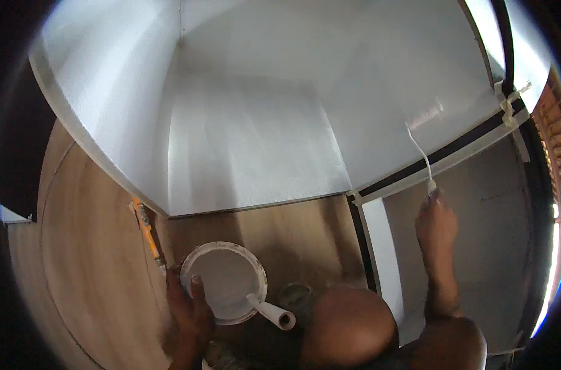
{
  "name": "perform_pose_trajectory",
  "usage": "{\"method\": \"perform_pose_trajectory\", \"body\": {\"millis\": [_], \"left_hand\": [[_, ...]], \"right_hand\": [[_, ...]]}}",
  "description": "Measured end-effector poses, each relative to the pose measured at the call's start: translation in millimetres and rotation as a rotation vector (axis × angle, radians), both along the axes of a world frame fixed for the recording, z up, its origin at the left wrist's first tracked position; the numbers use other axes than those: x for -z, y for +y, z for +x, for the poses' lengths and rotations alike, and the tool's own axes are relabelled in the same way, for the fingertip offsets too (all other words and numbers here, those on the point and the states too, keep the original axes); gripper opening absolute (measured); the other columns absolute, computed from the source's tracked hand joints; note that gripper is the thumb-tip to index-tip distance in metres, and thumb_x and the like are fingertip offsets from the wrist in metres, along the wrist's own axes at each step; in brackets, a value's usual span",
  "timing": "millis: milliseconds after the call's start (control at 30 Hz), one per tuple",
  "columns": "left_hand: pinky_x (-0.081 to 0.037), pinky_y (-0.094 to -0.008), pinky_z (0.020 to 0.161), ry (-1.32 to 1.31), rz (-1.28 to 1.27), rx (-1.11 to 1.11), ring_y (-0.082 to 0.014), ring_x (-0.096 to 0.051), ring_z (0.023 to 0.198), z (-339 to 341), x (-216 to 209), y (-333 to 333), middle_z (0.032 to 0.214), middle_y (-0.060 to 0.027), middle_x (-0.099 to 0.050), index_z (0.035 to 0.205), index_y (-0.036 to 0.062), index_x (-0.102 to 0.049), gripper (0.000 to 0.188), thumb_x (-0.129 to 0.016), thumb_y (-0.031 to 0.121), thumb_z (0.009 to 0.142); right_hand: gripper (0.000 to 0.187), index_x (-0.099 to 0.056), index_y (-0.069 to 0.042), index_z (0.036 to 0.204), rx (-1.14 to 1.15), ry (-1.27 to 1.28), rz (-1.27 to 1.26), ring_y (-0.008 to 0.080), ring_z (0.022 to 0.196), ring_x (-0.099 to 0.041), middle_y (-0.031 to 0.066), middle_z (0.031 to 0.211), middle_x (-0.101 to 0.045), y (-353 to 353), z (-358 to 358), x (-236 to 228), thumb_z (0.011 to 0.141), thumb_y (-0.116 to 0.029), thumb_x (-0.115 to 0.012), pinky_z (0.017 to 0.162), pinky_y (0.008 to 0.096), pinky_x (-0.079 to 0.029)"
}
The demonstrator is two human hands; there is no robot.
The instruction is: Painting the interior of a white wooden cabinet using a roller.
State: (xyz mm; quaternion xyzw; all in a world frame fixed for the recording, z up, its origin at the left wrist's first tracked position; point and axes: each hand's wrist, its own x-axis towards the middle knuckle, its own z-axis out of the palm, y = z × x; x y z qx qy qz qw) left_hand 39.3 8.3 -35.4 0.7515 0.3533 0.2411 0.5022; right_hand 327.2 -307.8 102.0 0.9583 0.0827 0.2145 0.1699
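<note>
- Broad white painted wall [262,142] fills the view above the brown wooden floor [95,246].
- Round white paint bucket [224,280] sits low centre; left hand [191,308], grip clamped on its rim.
- Right hand [436,225], grip closed on the thin white-handled paint roller [423,117], pressed against the wall at right.

No labels, signs or screens are to be seen. The only container is a round white paint tub [224,282], open-topped and filled with white paint, seen low at centre-left.
</note>
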Motion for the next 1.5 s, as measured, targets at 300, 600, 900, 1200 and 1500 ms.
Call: {"method": "perform_pose_trajectory", "body": {"millis": [300,600,900,1200,1500], "left_hand": [[-0.046,-0.0377,0.092,-0.054,-0.009,-0.048,-0.0241,-0.058,0.101,2.2,14.4,-1.5,0.107,-0.0162,-0.062,0.118,-0.0058,-0.055,0.033,-0.049,0.019,0.098],[-0.046,-0.0368,0.092,-0.041,-0.02,-0.044,-0.0235,-0.058,0.102,-0.5,17.2,1.1,0.108,-0.0174,-0.062,0.118,-0.006,-0.055,0.03,-0.05,0.013,0.095],[-0.045,-0.0453,0.097,0.034,0.014,-0.064,-0.0367,-0.059,0.107,-4.4,26.3,-3.5,0.116,-0.0265,-0.06,0.128,-0.0066,-0.048,0.042,-0.052,0.02,0.095],[-0.047,-0.0376,0.09,-0.16,-0.129,-0.1,-0.0236,-0.058,0.098,1.0,21.7,-9.6,0.105,-0.0151,-0.063,0.119,-0.0009,-0.055,0.029,-0.046,0.019,0.099],[-0.048,-0.0381,0.085,-0.06,0.09,-0.027,-0.0259,-0.061,0.091,-2.0,19.6,-7.7,0.098,-0.0175,-0.065,0.114,-0.0027,-0.055,0.026,-0.045,0.017,0.101]], "right_hand": [[0.017,-0.07,-0.008,0.097,-0.349,-0.086,-0.008,0.0326,0.098,-0.068,0.0149,0.105,-0.069,172.0,291.5,-9.9,0.087,-0.012,-0.058,0.083,0.0438,-0.057],[0.015,-0.07,-0.004,0.094,-0.413,-0.103,0.028,0.0364,0.095,-0.07,0.0182,0.098,-0.071,200.6,309.7,15.7,0.086,-0.009,-0.058,0.08,0.0463,-0.058],[0.046,-0.05,0.005,0.134,0.108,0.128,-0.004,0.0421,0.072,-0.068,0.0238,0.087,-0.07,-18.2,-1.6,21.0,0.093,-0.013,-0.058,0.062,0.0475,-0.056],[0.033,-0.058,0.003,0.126,-0.224,0.667,1.454,0.0146,0.075,-0.061,0.0045,0.09,-0.067,-0.8,-0.7,181.8,0.097,-0.01,-0.054,0.071,0.0285,-0.049],[0.015,-0.058,-0.011,0.096,-0.368,0.654,2.349,0.0092,0.051,-0.046,-0.0009,0.067,-0.051,105.3,29.7,207.1,0.102,-0.024,-0.056,0.042,0.0254,-0.037]]}}
